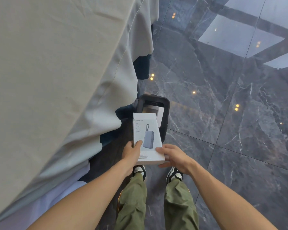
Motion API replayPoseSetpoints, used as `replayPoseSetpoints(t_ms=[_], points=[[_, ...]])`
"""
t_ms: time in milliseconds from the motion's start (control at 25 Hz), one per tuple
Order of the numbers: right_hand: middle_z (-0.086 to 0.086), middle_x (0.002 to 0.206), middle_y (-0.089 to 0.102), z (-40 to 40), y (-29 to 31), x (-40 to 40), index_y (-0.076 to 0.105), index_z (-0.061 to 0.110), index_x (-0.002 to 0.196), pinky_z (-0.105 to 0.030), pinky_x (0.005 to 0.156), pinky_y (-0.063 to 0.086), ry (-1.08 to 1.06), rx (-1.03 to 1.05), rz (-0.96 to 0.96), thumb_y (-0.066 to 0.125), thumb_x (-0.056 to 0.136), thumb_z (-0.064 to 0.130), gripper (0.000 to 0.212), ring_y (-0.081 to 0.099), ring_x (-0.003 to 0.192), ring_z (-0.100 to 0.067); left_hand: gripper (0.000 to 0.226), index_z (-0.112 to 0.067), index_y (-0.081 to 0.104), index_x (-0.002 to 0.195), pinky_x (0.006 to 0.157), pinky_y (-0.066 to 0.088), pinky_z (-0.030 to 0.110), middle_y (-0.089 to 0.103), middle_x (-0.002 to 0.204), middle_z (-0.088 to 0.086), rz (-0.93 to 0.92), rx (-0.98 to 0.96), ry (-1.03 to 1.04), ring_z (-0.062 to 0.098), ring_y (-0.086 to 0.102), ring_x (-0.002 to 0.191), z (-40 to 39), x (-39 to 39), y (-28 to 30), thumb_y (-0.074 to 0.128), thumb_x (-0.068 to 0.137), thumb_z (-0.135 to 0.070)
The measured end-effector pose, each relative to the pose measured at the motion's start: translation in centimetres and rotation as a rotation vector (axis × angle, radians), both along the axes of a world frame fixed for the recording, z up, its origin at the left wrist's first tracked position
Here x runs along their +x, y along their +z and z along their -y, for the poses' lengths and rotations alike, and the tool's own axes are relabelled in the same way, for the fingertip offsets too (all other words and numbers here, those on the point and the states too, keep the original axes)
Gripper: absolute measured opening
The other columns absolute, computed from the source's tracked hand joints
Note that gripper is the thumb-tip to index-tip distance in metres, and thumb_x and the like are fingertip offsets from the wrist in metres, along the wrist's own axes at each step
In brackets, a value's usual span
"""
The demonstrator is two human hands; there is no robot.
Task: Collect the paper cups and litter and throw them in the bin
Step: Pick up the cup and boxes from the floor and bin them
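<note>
A white cardboard product box point(146, 138) with a picture of a power bank on it is held flat in front of me, above my feet. My left hand point(131, 151) grips its near left corner, thumb on top. My right hand point(175, 156) holds its near right corner, fingers partly under the box. Just beyond the box a black rectangular bin point(166, 105) stands on the floor, its opening facing up with white card showing inside. The box's far end overlaps the bin's near rim. No paper cups are in view.
A table draped in a beige cloth point(56, 72) fills the left side, its hem hanging close to the bin. Dark polished marble floor point(223, 113) stretches to the right. My shoes and green trousers are below the box.
</note>
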State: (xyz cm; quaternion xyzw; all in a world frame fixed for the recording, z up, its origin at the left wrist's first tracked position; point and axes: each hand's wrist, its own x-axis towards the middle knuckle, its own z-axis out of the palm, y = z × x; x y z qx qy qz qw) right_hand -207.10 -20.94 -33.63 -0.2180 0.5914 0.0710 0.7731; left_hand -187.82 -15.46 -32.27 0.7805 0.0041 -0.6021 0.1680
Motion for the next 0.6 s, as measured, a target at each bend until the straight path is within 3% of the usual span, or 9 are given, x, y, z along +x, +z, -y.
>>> replayPoseSetpoints(t_ms=[120,240,360,440,520,600], points=[[-0.009,0.104,0.074,0.9,-0.1,0.3,0.061,0.016,0.104,-0.043,0.067,0.06,-0.002,-0.259,-0.259,0.071,0.079,0.045,0.04,0.071,0.084,-0.021,0.041,-0.011,0.057,0.137,0.064,0.062,0.031,0.072,0.095,0.002,-0.052,0.01,0.021,0.017,0.073,0.08,0.2,-0.8,-0.5,0.061,0.1,-0.029],[0.002,0.104,0.067,2.4,-0.1,1.3,0.052,0.023,0.106,-0.037,0.065,0.056,0.217,-0.488,-0.456,0.065,0.084,0.049,0.036,0.068,0.087,-0.017,0.037,-0.012,0.061,0.134,0.073,0.06,0.033,0.069,0.097,0.005,-0.086,0.016,0.018,0.022,0.071,0.086,0.1,-1.3,-0.8,0.062,0.1,-0.026],[0.003,0.102,0.062,3.9,0.1,3.1,0.049,0.022,0.11,-0.046,0.074,0.057,0.427,-0.607,-0.519,0.062,0.087,0.056,0.043,0.066,0.089,-0.023,0.029,-0.016,0.065,0.128,0.07,0.058,0.03,0.071,0.102,0.004,-0.104,0.013,-0.021,0.023,0.073,0.089,0.0,-1.4,-0.6,0.06,0.101,-0.026],[0.0,0.105,0.063,4.5,0.0,4.5,0.05,0.016,0.117,-0.048,0.081,0.056,0.517,-0.639,-0.504,0.058,0.09,0.058,0.05,0.064,0.093,-0.027,0.031,-0.017,0.065,0.13,0.076,0.061,0.037,0.071,0.104,0.004,-0.077,-0.001,-0.036,0.024,0.072,0.09,0.1,-1.3,-0.4,0.059,0.101,-0.025],[-0.006,0.108,0.066,4.9,0.0,5.6,0.05,0.011,0.122,-0.048,0.084,0.056,0.539,-0.632,-0.475,0.056,0.095,0.049,0.046,0.065,0.093,-0.029,0.031,-0.017,0.066,0.13,0.088,0.06,0.045,0.07,0.104,0.004,-0.035,-0.022,-0.076,0.024,0.07,0.093,0.4,-1.1,-0.2,0.058,0.101,-0.024],[-0.011,0.113,0.066,5.0,0.1,6.0,0.051,0.009,0.123,-0.047,0.084,0.056,0.577,-0.624,-0.471,0.053,0.098,0.037,0.037,0.065,0.094,-0.032,0.036,-0.02,0.063,0.136,0.098,0.059,0.048,0.07,0.117,0.005,0.005,-0.043,-0.132,0.025,0.069,0.107,0.7,-0.7,0.0,0.057,0.1,-0.025]])
